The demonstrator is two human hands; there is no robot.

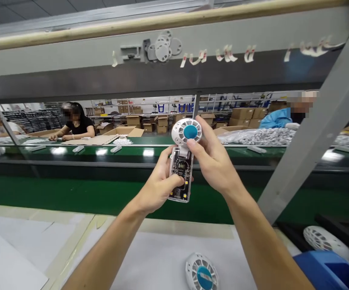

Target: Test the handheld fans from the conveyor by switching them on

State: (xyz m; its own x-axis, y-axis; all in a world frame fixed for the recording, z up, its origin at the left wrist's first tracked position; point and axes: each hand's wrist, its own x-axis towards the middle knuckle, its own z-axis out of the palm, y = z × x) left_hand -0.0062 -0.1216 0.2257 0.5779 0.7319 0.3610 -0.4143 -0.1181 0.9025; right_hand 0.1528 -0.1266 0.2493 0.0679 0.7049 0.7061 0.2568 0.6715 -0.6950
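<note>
Held up in front of me is a small handheld fan [180,192] with a clear body, a dark circuit board inside and a white round head with a blue centre. My left hand [165,181] wraps round its body, the thumb pressing on the board's face. My right hand [213,157] grips the white head, thumb on the front and fingers behind it. Below, on the white work surface [150,257], lies a second white fan head [203,274] with a blue centre and a strip across it.
A green conveyor [71,189] runs across, carrying white parts [116,149]. A slanted metal post [310,117] stands at right, near a blue bin [328,270] and another white fan part [328,241]. Co-workers [77,125] sit beyond. An overhead beam [71,60] holds tape strips.
</note>
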